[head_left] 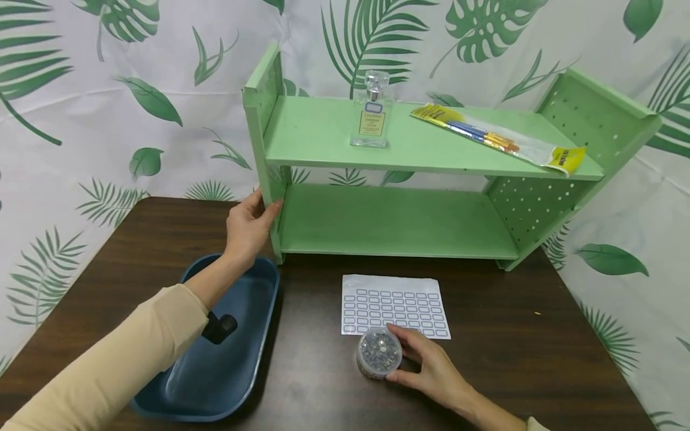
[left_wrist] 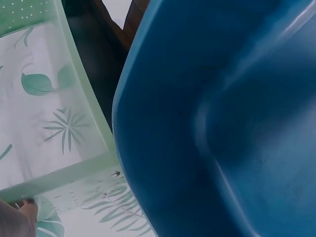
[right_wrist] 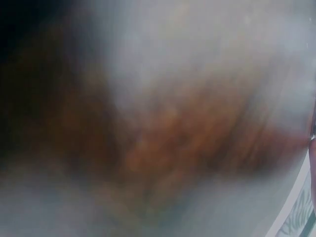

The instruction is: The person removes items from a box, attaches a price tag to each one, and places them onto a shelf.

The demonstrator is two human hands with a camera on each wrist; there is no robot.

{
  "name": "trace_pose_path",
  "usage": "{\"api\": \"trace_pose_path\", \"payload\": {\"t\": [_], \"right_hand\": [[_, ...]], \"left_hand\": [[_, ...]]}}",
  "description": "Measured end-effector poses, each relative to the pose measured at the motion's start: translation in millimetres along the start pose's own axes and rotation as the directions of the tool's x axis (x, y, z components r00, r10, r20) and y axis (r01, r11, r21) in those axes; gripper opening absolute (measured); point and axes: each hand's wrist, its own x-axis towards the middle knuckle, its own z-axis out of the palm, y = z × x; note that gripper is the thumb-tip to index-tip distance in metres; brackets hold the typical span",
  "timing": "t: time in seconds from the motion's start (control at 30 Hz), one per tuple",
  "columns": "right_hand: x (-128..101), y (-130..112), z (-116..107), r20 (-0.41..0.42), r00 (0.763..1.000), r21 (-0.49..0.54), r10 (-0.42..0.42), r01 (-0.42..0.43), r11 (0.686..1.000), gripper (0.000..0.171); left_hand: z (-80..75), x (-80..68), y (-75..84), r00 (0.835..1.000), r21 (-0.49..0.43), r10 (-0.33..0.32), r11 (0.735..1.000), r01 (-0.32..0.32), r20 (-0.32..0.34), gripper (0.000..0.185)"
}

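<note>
The small round jar (head_left: 379, 353) with a clear lid and tiny shiny bits inside sits on the near part of the dark brown table (head_left: 539, 335). The right hand (head_left: 431, 371) curls its fingers and thumb around the jar and holds it. The jar touches the near edge of a white sheet of little labels (head_left: 396, 304). To the left, a blue tray (head_left: 232, 371) lies on the table. The left hand (head_left: 249, 226) holds the left side post of the green shelf (head_left: 393, 221), with the thumb in front. On the top board stand a glass perfume bottle (head_left: 372, 114) and, to its right, a pack of paint brushes (head_left: 496, 137). The right wrist view is all blurry.
</note>
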Motion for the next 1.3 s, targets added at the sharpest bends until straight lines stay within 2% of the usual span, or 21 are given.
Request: {"api": "trace_pose_path", "payload": {"t": [0.1, 0.33, 0.53, 0.73, 1.0, 1.3], "right_hand": [[2.5, -0.2, -1.3, 0.015, 1.0, 0.005, 0.007, -0.007, 1.0, 0.07], [6.7, -2.0, -2.6, 0.065, 0.995, 0.026, 0.081, -0.083, 0.996, 0.066], [8.3, -2.1, -1.7, 0.063, 0.993, 0.059, 0.095, -0.099, 0.993, 0.064], [15.7, -7.7, -6.5, 0.045, 0.996, 0.14, 0.076, -0.081, 0.987, 0.061], [31.8, -13.5, -16.8, 0.008, 0.994, 0.159, 0.109, -0.109, 0.981, 0.059], [56.3, -21.7, -38.5, -0.065, 0.99, 0.168, 0.127, -0.114, 0.979, 0.059]], "left_hand": [[-0.6, 0.5, 0.5, 1.0, 0.015, 0.007, 1.0, -0.007, -0.003, 0.05], [-1.6, 1.1, -1.8, 1.0, 0.06, 0.018, 0.998, -0.018, -0.005, 0.049], [-1.9, 1.8, -3.8, 1.0, 0.082, 0.031, 0.996, -0.031, 0.0, 0.048], [-2.8, 2.2, -3.0, 1.0, 0.092, 0.029, 0.995, -0.029, 0.003, 0.049], [-3.4, 2.1, -1.8, 0.999, 0.091, 0.043, 0.995, -0.043, -0.004, 0.046], [-2.9, 1.6, -2.1, 0.999, 0.066, 0.051, 0.997, -0.051, -0.002, 0.045]]}}
